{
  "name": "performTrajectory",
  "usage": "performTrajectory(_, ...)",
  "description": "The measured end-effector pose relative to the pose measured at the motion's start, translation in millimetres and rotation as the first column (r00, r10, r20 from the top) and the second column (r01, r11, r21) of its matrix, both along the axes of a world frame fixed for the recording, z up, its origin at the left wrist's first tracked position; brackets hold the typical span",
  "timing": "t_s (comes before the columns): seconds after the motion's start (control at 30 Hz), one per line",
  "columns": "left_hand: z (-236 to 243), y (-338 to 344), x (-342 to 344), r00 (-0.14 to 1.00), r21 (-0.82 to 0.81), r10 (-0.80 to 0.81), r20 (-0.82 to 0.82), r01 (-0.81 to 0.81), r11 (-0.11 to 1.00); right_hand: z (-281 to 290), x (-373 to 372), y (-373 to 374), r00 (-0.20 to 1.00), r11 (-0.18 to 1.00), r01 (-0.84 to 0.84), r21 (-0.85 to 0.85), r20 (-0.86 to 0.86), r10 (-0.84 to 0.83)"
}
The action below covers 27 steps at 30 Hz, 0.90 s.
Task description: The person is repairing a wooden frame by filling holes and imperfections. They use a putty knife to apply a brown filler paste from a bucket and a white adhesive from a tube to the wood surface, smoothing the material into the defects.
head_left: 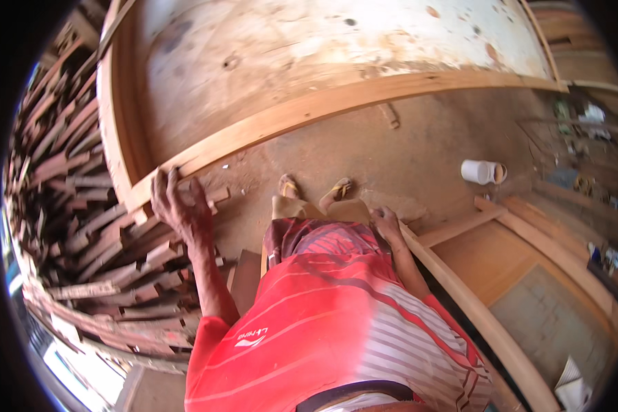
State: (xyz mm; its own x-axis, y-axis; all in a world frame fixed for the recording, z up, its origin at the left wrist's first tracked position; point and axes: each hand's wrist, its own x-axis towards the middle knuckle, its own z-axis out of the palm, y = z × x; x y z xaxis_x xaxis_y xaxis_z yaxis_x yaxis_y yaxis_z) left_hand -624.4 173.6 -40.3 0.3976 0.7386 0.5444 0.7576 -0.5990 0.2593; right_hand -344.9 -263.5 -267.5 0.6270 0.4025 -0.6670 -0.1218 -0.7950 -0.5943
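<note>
My left hand [180,206] is at the near left corner of a large wooden frame [288,118], its fingers bent over the rail and the thumb to the right. A pale, stained panel [336,41] lies within this frame. A small dark spot shows by the fingertips; what it is I cannot make out. My right hand [386,223] hangs low beside my right thigh, close to the end of a second wooden frame [477,312]. Its back faces up and its fingers are mostly hidden, so whether it holds anything does not show.
A big pile of wood offcuts [96,206] fills the left side. On the dirt floor [405,147] lie a white container [484,172] and a short wood piece [389,115]. The second frame stands close on my right; clutter [590,123] lies beyond it.
</note>
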Motion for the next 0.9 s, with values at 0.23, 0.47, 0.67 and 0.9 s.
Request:
performTrajectory(0.23, -2, 3, 30, 0.998, -0.064, -0.056, -0.021, 0.054, 0.996, -4, -31, -62, 0.979, 0.988, 0.15, -0.021, 0.143, -0.146)
performTrajectory(0.47, 23, -61, 160, 0.946, -0.12, -0.324, 0.015, 0.323, 0.939, 4, -37, -151, 0.876, 0.875, 0.482, -0.053, 0.039, -0.48)
performTrajectory(0.67, 38, -121, 288, 0.817, -0.092, -0.562, 0.13, 0.574, 0.813, -15, -34, -218, 0.687, 0.692, 0.722, -0.022, -0.089, -0.721)
performTrajectory(0.9, 64, -184, 394, 0.641, -0.03, -0.728, 0.245, 0.755, 0.655, -37, -40, -262, 0.484, 0.49, 0.871, 0.043, -0.248, -0.839)
